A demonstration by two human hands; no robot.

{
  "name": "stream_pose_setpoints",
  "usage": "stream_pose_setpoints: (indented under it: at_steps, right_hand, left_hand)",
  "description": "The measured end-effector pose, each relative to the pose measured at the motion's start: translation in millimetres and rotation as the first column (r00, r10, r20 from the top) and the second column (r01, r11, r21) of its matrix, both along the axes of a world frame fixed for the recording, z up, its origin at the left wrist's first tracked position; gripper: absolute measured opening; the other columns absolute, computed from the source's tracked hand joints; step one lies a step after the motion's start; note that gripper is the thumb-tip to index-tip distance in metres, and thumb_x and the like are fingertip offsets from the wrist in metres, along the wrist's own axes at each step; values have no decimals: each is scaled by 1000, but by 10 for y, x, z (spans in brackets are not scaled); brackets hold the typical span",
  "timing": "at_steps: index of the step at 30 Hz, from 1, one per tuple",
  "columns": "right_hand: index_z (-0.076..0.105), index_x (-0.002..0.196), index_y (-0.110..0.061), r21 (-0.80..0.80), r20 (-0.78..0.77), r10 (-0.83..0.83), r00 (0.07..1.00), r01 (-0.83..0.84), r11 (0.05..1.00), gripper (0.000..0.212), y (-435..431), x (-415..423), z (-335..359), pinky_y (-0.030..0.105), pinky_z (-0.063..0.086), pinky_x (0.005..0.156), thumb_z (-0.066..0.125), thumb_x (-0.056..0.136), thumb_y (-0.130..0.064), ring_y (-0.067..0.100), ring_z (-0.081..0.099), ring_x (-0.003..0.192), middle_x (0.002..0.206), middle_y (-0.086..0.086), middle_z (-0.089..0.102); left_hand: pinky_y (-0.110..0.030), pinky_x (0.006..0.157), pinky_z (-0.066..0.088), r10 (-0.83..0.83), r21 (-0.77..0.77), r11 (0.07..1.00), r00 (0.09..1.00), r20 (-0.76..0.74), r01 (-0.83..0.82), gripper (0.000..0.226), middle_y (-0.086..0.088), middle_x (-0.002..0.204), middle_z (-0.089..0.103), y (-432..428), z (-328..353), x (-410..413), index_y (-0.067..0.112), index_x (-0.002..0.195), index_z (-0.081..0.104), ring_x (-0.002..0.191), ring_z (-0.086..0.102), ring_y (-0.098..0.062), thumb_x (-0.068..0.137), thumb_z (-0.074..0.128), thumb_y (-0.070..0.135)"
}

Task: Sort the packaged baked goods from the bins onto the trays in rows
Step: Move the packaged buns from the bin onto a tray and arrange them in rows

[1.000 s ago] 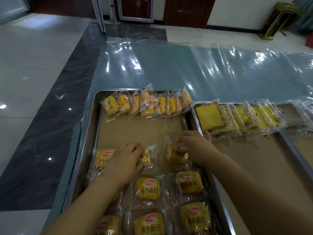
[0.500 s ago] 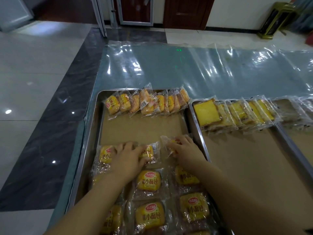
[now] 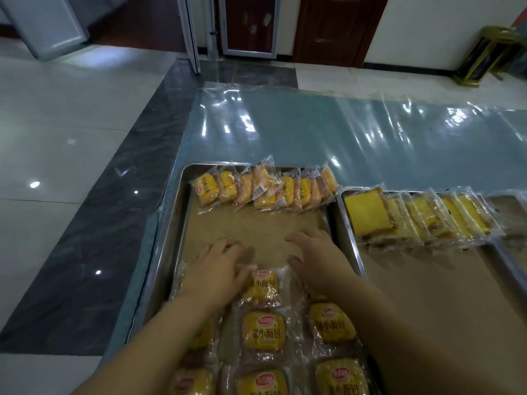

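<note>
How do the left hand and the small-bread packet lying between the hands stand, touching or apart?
Touching. The head view shows the left hand with its fingertips lying over the upper-left wrapper edge of the packet, with no gap between them.

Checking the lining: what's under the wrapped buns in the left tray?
Brown paper lines the tray, showing between the rows of buns. Directly beneath the buns themselves it's covered.
</note>
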State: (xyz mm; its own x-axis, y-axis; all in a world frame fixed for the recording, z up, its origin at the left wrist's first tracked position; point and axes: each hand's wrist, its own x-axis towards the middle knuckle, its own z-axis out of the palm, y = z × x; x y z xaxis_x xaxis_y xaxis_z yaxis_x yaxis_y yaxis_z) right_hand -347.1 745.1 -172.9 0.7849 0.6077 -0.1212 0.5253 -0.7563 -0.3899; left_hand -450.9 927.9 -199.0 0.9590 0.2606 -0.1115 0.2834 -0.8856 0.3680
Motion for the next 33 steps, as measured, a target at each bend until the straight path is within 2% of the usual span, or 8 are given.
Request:
stream_pose_setpoints:
  at_steps: [3, 7, 12, 14, 17, 22, 29, 33]
  right_hand:
    - [50, 129, -25, 53, 32, 11, 999, -13, 999, 42, 320, 182, 51, 33, 44, 93, 57, 88, -28, 17, 45, 119, 133, -2, 49]
    - [51, 124, -22, 79, 93, 33, 995, -40, 996, 34, 800, 449, 58, 25, 44, 75, 53, 90, -26, 16, 54, 101, 118, 0, 56]
    - [42, 132, -16, 35, 123, 1, 992, -5, 999, 42, 1404, 786, 25, 36, 47, 89, 49, 94, -30, 23, 50, 116, 139, 10, 42]
    - [44, 128, -15, -29, 137, -15, 990, 19, 999, 37, 1591, 868, -24, 35, 47, 86, 49, 94, -30, 23, 49, 114, 134, 10, 44]
    - [46, 125, -14, -100, 143, -27, 989, 41, 994, 38, 1788, 935, -112, 33, 46, 83, 54, 92, -32, 23, 47, 114, 128, 9, 48]
    - [55, 107, -16, -139, 121, -66, 990, 83, 987, 17, 1846, 1003, -172, 24, 39, 64, 57, 92, -24, 13, 46, 79, 100, 1, 55]
    - [57, 86, -24, 123, 76, -90, 993, 81, 989, 6, 1594, 822, -134, 22, 43, 66, 57, 89, -19, 8, 49, 77, 86, -5, 54]
    - [53, 82, -26, 319, 80, -22, 997, -5, 948, 10, 1270, 563, -126, 15, 32, 57, 61, 87, -22, 1, 45, 67, 75, -13, 48]
  left_hand:
    - [-31, 84, 48, 34, -11, 999, 999, 12, -34, 41, 9, 128, 47, 312, 55, 154, 34, 127, 46, 107, 51, -12, 89, 45, 52]
    - [-33, 90, 46, 39, 29, 999, 995, 95, -42, 34, 4, 129, 49, 710, 83, 438, 27, 125, 50, 110, 50, -17, 92, 50, 33]
    - [-35, 105, 34, 23, 57, 998, 990, 140, -31, 44, 0, 143, 37, 1041, 7, 850, 25, 133, 43, 127, 36, -20, 91, 48, 13]
    - [-38, 108, 31, 21, 59, 998, 994, 108, -28, 49, -2, 151, 25, 1105, -52, 972, 23, 140, 35, 135, 28, -24, 92, 47, 16]
    - [-41, 106, 37, 11, 53, 999, 1000, 19, -12, 56, 0, 156, 10, 1144, -138, 1075, 25, 145, 24, 135, 28, -28, 94, 45, 31]
    - [-30, 99, 38, 21, 7, 1000, 992, 127, -22, 40, 7, 146, 27, 1097, -167, 956, 28, 125, 49, 124, 35, -19, 87, 53, 40]
    - [-28, 94, 43, 44, -20, 999, 985, 166, -41, 29, 7, 134, 41, 1002, -135, 690, 23, 117, 57, 114, 45, -17, 89, 55, 34]
    - [-30, 98, 43, 139, -76, 989, 982, 132, -129, 48, 2, 137, 33, 898, -133, 553, 25, 127, 47, 120, 43, -18, 82, 65, 28]
